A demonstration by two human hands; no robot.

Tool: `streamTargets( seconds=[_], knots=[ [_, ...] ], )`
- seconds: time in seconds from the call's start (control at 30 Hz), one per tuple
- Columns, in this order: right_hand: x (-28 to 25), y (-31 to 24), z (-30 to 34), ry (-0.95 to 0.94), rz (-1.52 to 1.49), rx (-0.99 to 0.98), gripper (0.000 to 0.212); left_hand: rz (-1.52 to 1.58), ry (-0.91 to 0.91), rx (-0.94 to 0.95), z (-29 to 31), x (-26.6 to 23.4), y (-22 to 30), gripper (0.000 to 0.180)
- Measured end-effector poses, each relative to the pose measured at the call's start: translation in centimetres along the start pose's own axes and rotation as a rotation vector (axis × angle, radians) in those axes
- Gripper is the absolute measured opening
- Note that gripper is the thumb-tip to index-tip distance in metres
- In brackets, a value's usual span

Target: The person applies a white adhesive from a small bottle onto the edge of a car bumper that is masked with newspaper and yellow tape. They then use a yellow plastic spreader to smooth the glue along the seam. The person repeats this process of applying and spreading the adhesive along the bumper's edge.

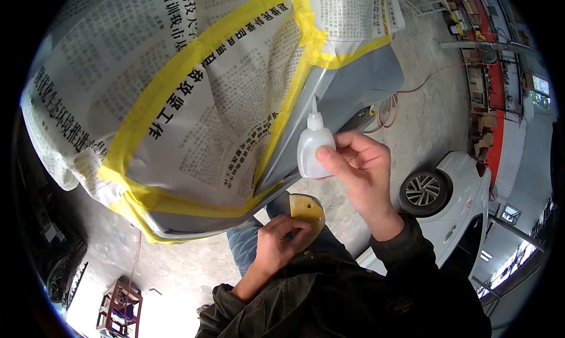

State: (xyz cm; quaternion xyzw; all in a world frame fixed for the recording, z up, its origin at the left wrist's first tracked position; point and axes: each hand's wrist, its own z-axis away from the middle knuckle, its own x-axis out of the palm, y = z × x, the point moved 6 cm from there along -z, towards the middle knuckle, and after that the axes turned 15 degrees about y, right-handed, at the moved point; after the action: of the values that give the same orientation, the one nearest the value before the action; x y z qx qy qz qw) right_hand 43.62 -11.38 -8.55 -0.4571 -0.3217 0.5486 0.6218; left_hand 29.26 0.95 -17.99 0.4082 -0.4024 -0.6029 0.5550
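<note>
**Holding a white squeeze bottle (311,152) nozzle-up at the frame's centre**

Our bottle's long axis runs nearly straight up the picture, its narrow tip overlapping the grey panel (368,73) in view; we cannot tell whether they touch. Our right hand (366,170) lies just right of the bottle and is the nearer one, closed on its lower body with the thumb across the front. Below, at lower centre, our left hand (275,244) grips a yellow perforated disc (316,211) by its left side, fingers curled over it. Outward, we see newspaper sheets (235,91) edged with yellow tape (176,73) at upper left, and a white car (462,191) at right.
</note>
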Motion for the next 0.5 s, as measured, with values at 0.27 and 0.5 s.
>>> streamTargets(
  seconds=[0.27,0.5],
  knots=[
    [1.4,1.3,1.2,0.109,-0.089,-0.007,0.016,-0.002,-0.012,0.004,0.4,-1.0,-0.2,0.013],
    [2.9,1.7,2.1,0.209,-0.134,0.008,0.02,-0.046,-0.104,-0.062,0.5,-1.8,-0.2,0.014]
  ],
)
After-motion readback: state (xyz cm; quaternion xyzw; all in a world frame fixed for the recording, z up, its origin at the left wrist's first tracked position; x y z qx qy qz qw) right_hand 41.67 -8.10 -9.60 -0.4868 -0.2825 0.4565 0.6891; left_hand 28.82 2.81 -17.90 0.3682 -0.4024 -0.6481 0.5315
